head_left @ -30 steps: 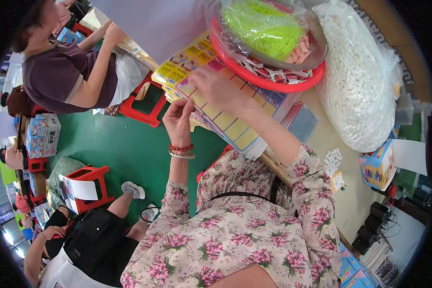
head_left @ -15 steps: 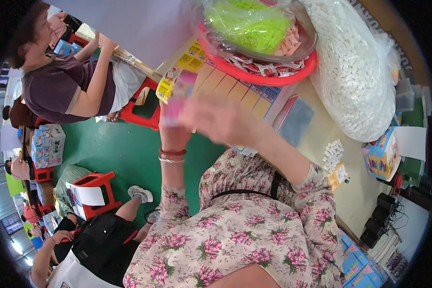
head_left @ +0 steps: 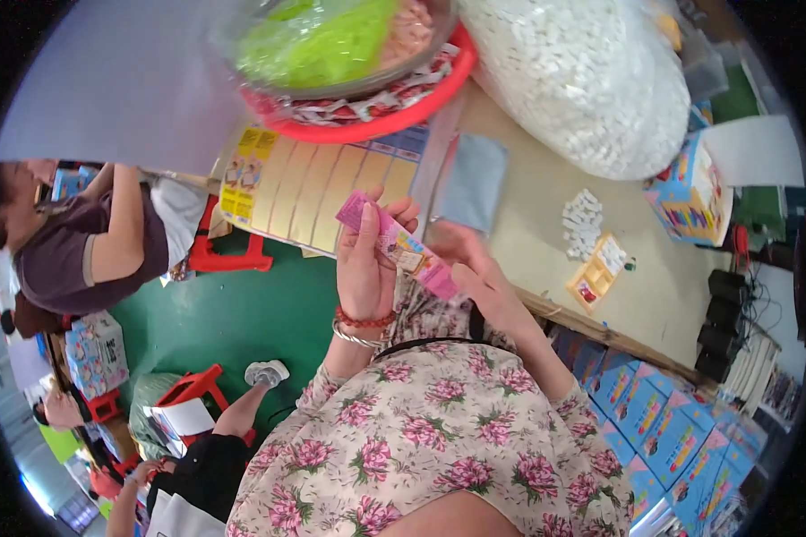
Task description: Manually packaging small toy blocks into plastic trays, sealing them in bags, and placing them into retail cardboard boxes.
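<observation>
A long, narrow pink printed packet [head_left: 405,252] slants between my hands, just off the table's front edge. My left hand [head_left: 365,268] grips its upper end, the thumb lying along the printed face. At the lower end, my right hand [head_left: 488,285] pinches the packet with slightly blurred fingers. Sheets of yellow labels [head_left: 287,192] lie on the table behind my left hand. Beyond my right hand are a flat blue-grey bag [head_left: 473,183], a loose heap of small white pieces [head_left: 582,224] and a little yellow compartment tray [head_left: 591,279].
A red basin [head_left: 354,134] holds wrapped packets, a bowl and bagged bright green strands [head_left: 318,49]. A big clear bag of white pieces [head_left: 582,80] stands at the back right near an open printed box [head_left: 690,201]. Blue boxes [head_left: 663,421] sit below the table. Co-workers sit left.
My view has shifted rightward. The pink packet, upright and blurred before, now lies slanted lower down. My right hand has moved from across it to its lower end.
</observation>
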### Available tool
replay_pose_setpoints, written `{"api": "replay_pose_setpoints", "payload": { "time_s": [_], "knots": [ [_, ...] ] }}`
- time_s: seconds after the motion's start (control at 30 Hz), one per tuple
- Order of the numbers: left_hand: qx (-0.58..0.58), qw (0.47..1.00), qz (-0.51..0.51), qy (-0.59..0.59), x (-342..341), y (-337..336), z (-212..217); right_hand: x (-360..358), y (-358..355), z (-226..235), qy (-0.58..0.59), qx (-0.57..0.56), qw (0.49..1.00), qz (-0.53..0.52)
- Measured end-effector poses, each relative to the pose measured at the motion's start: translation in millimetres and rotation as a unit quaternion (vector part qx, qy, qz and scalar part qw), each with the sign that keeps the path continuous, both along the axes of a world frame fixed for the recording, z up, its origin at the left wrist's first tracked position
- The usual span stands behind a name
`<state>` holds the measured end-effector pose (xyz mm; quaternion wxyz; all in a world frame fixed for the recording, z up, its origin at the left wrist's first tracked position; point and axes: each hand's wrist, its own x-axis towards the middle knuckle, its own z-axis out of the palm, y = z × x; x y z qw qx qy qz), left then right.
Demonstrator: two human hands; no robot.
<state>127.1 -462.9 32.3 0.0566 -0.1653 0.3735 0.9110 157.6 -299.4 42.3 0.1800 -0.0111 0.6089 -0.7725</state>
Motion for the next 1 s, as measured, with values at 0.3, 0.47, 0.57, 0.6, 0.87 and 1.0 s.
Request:
{"api": "replay_pose_setpoints", "payload": {
  "time_s": [0.3, 0.47, 0.57, 0.6, 0.87, 1.0],
  "knots": [
    [-0.299, 0.944, -0.064, 0.122, -27, 36, -27, -22, 51, -24, -0.043, 0.146, 0.983, -0.099],
    [-0.371, 0.911, -0.033, 0.177, -61, 38, -50, -52, 69, -42, 0.026, 0.403, 0.899, -0.169],
    [-0.303, 0.945, -0.029, 0.121, -65, 37, -41, -58, 76, -37, 0.038, 0.378, 0.907, -0.180],
    [-0.315, 0.943, -0.014, 0.109, -62, 40, -33, -59, 77, -32, 0.037, 0.377, 0.908, -0.181],
    [-0.118, 0.983, -0.137, 0.042, -32, 48, -7, -48, 80, 8, 0.013, 0.071, 0.997, 0.025],
    [-0.204, 0.972, -0.112, 0.039, -35, 45, -19, -48, 73, 0, -0.062, 0.098, 0.992, 0.051]
  ]
}}
